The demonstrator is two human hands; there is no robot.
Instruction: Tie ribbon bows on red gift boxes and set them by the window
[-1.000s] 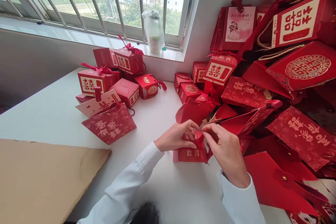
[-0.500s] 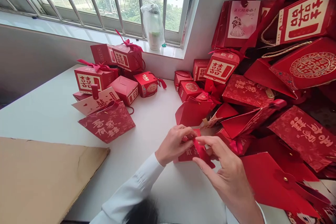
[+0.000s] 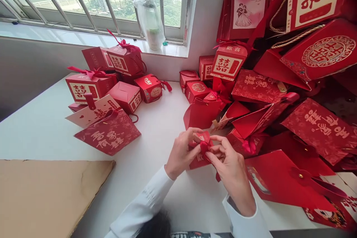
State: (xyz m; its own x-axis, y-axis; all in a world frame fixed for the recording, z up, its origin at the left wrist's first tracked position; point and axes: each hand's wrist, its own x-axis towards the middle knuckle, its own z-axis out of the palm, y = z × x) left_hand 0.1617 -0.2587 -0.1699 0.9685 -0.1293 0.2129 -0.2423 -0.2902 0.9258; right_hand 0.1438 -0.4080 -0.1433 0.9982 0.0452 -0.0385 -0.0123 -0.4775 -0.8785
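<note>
A small red box (image 3: 198, 160) with pale characters stands on the white table between my hands. A red ribbon (image 3: 204, 145) is bunched on its top. My left hand (image 3: 184, 150) pinches the ribbon from the left, thumb and fingers together near the box top. From the right, my right hand (image 3: 227, 161) closes thumb and forefinger on the same ribbon. A ribbon tail hangs below the right fingers. The fingers partly cover the box and the ribbon's middle.
Red gift boxes (image 3: 125, 95) and a leaning red bag (image 3: 110, 134) are at left on the table (image 3: 156, 126). Many red boxes and bags (image 3: 267, 119) pile up at right. Cardboard (image 3: 50, 193) lies front left; a wrapped cup (image 3: 153, 26) stands on the sill.
My right hand has drawn in closer to my left, its fingers now pinched at the ribbon. The ribbon is gathered more tightly on the box top. The view has shifted slightly.
</note>
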